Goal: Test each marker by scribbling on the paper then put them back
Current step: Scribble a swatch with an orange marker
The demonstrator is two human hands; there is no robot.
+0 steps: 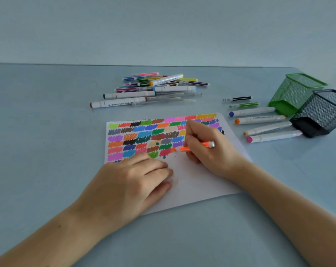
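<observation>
Gripping orange marker (197, 147), paper (198, 182) edge free

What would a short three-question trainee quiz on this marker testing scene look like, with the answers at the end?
1. Multiple choice: the right hand grips a marker of which colour? A) blue B) orange C) green
2. True or false: the green mesh cup and the black mesh cup stand upright with markers in them.
3. Fill in: the left hand rests on the ____.

Key
1. B: it grips the orange marker, tip toward the scribbles.
2. False: both cups lie tipped on their sides, with markers loose on the table beside them.
3. The paper, at its near left part.
</observation>
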